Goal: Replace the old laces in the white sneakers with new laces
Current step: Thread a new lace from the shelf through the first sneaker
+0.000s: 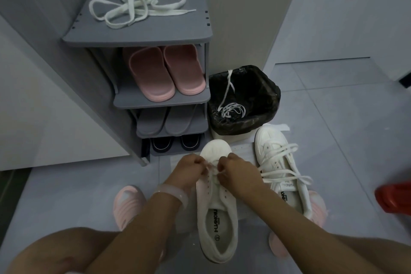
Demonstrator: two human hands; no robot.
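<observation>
Your left hand [190,168] and right hand [234,170] meet over the front of the near sneaker [216,207], fingers curled, each pinching a bit of the lace [212,168] at the lowest eyelets. That shoe lies on the floor between your knees, toe toward the shoe rack [142,38]. Just right of it sits the second sneaker [280,162], loosely laced, its ends trailing. A spare lace [138,6] lies tangled on the rack's top shelf, and another lace [232,109] sits in the black-lined bin [270,95].
</observation>
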